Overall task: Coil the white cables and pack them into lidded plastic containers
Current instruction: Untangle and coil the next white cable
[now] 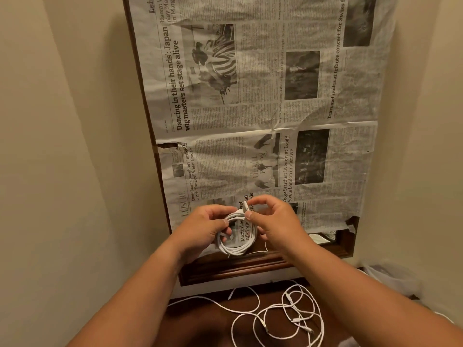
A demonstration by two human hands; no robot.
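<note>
A white cable wound into a coil hangs in the air in front of a newspaper-covered panel. My left hand grips the coil's left side, fingers curled round the loops. My right hand pinches the cable's free end with its plug just above the coil's top. Below, several loose white cables lie tangled on the dark wooden surface. A clear plastic container shows faintly at the right edge.
Newspaper sheets cover a wooden-framed panel leaning against the beige wall. Beige walls close in on the left and right.
</note>
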